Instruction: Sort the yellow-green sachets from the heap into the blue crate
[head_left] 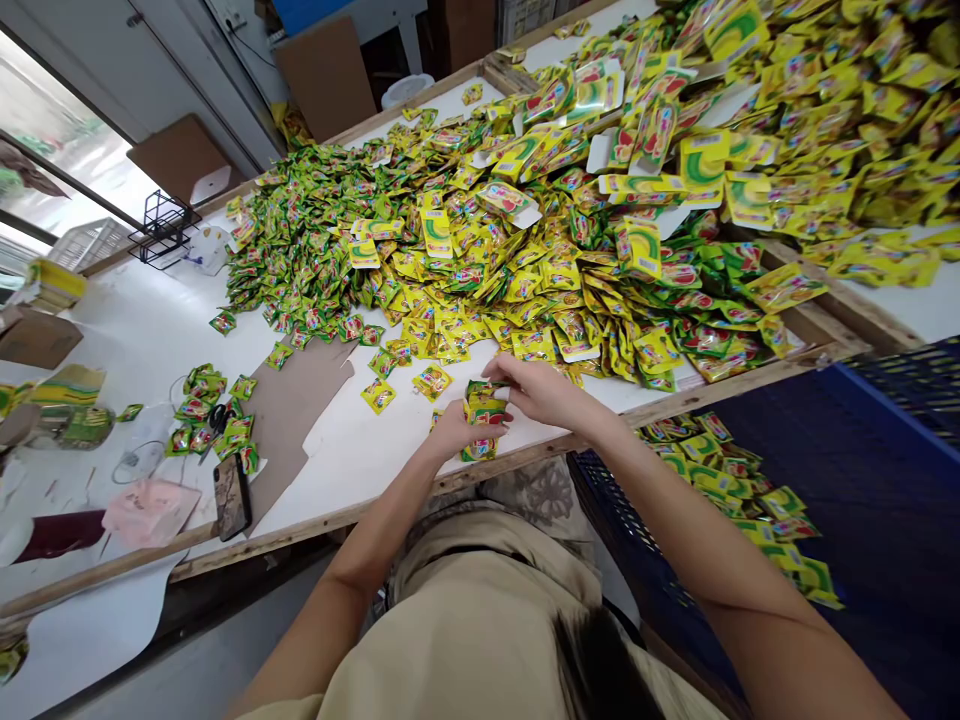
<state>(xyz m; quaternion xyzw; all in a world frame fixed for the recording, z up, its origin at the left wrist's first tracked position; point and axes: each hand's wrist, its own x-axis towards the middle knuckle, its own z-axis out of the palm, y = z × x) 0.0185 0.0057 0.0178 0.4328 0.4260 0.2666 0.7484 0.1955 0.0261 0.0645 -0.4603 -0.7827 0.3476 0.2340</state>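
At the table's front edge, my left hand (456,432) is closed around a small yellow and green carton (480,448), its thumb across the front. My right hand (538,390) curls over the carton's upper end, fingers bent together. Green wrapping (484,388) shows at the carton's top between the hands; whether my right fingers pinch it or the carton's edge is hidden. Just beyond lie loose yellow sachets (432,381), and past them spreads a large heap of green and yellow sachets (457,310) with flat and open cartons (436,232) among them.
A wooden rim (360,512) borders the white table. To the left are brown cardboard (289,420), a phone (232,496), scissors (218,418), a pink bag (152,512) and a black wire rack (163,226). Below right, a blue crate (847,480) contains filled cartons (739,485).
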